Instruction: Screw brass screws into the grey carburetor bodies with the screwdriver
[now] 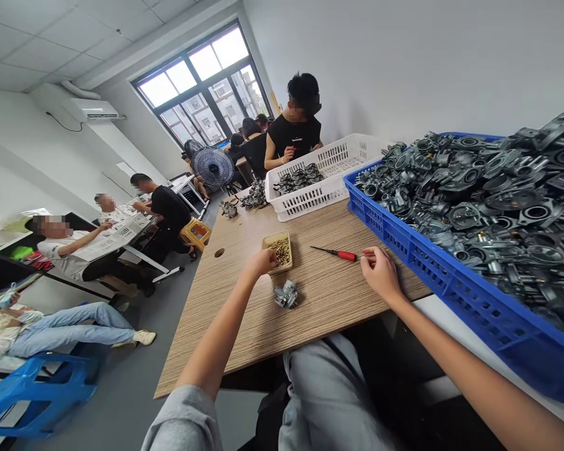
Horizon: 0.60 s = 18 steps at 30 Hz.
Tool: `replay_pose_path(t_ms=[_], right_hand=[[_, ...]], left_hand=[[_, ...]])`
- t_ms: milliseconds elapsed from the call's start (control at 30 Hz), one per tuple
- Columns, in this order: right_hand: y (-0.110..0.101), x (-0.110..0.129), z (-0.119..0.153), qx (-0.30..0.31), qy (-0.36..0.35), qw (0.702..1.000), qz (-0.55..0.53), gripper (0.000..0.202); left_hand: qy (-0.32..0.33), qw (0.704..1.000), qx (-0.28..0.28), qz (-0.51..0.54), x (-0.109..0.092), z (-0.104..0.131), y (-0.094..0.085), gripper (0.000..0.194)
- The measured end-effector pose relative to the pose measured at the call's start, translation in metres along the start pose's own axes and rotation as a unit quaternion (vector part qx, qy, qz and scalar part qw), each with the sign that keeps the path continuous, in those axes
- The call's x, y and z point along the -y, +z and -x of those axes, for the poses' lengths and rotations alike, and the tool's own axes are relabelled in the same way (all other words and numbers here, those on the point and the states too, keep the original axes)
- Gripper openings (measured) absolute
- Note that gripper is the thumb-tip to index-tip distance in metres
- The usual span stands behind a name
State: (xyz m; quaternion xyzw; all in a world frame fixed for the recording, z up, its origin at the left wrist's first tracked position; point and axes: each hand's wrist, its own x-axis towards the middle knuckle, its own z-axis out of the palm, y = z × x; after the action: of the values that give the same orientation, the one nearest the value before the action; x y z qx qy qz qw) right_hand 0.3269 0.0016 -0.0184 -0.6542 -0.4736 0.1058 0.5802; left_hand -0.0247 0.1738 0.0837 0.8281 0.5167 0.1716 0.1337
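Observation:
My left hand (262, 263) is at the left edge of a small cream tub (284, 267) of brass-coloured screws (281, 249). Its fingers are closed together, and whatever they may hold is hidden. Just below the tub, a single metal carburetor (286, 294) lies on the wooden table. My right hand (380, 272) rests on the tabletop, fingers loosely bent and somewhat apart, nothing visible in them. Beside its fingertips lies a red-handled screwdriver (345, 255), its dark shaft pointing left.
To the right, a blue crate (395, 228) is heaped with carburetors. A white basket (305, 203) holds more, and a pile (254, 195) sits left of it. Across the table (225, 294) a person in black (294, 134) works. Other people sit at left near a fan (212, 166).

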Motion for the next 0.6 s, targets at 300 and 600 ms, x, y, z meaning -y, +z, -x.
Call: replay_pose_path(t_ms=[300,600], right_hand=[[0.001,-0.003,0.000,0.006,0.002,1.000,0.001,0.020],[0.000,-0.002,0.000,0.007,-0.004,1.000,0.013,0.019]], left_hand=[[-0.068,0.993,-0.014,0.098,0.007,-0.001,-0.023,0.018],[-0.069,0.989,-0.074,0.103,0.015,-0.006,-0.020,0.014]])
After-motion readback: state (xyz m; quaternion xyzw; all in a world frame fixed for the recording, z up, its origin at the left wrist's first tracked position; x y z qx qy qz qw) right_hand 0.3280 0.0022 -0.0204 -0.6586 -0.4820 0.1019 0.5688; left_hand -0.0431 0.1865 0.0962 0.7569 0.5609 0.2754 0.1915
